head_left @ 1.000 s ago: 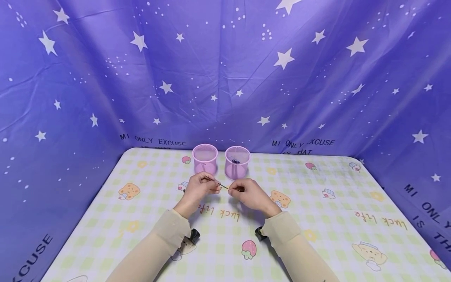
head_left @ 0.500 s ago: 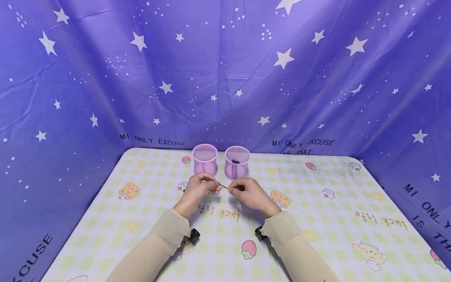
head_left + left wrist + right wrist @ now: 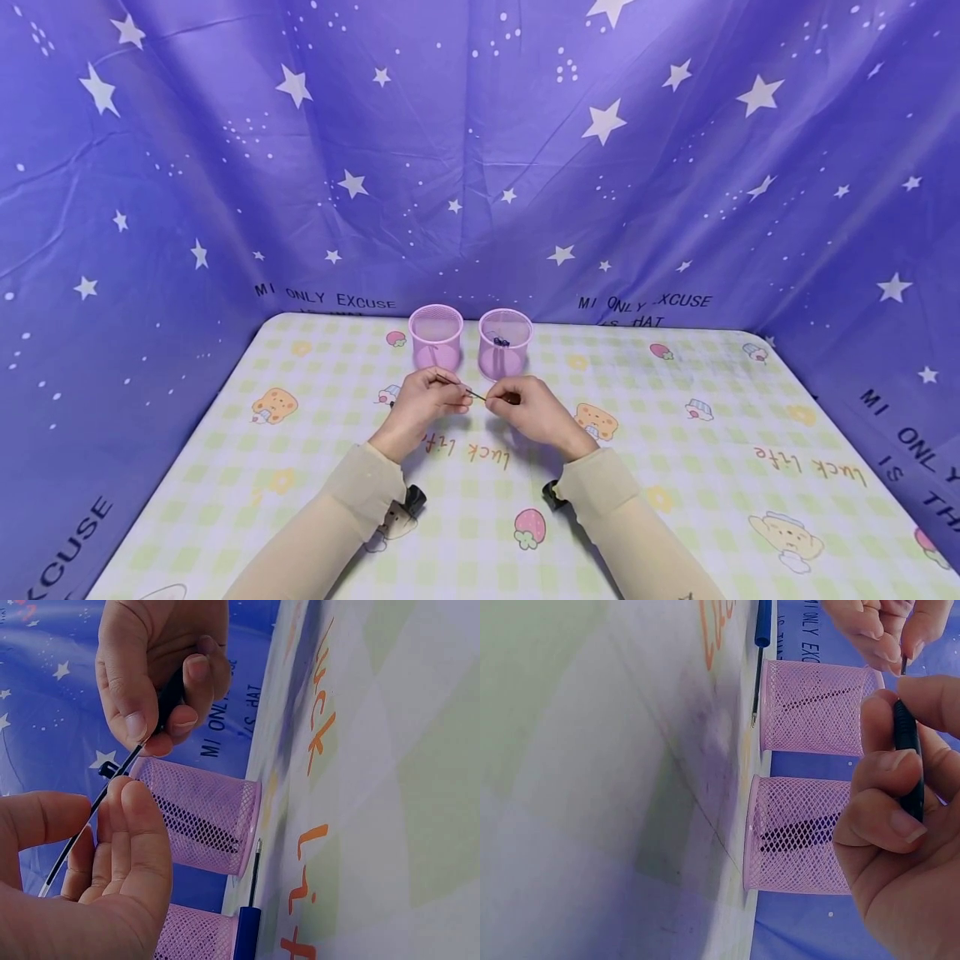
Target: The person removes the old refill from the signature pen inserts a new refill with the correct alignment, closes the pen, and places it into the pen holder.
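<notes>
In the head view my left hand (image 3: 423, 404) and right hand (image 3: 532, 412) meet over the table, just in front of two pink mesh cups. My left thumb and fingers pinch a thin pen refill (image 3: 129, 763), which slants across the left wrist view. My right hand grips a dark pen barrel section (image 3: 909, 750) in its curled fingers. The refill's upper end meets that barrel at my right fingertips; how far it goes inside is hidden. Close to the cups lies a blue pen barrel (image 3: 247, 934) with a thin refill and metal tip sticking out of it.
The left mesh cup (image 3: 437, 342) and the right mesh cup (image 3: 505, 358) stand side by side at the back of the checked tablecloth (image 3: 240, 492). Dark pieces (image 3: 501, 342) are inside the right cup. A purple star-patterned curtain (image 3: 465, 167) encloses the back and sides.
</notes>
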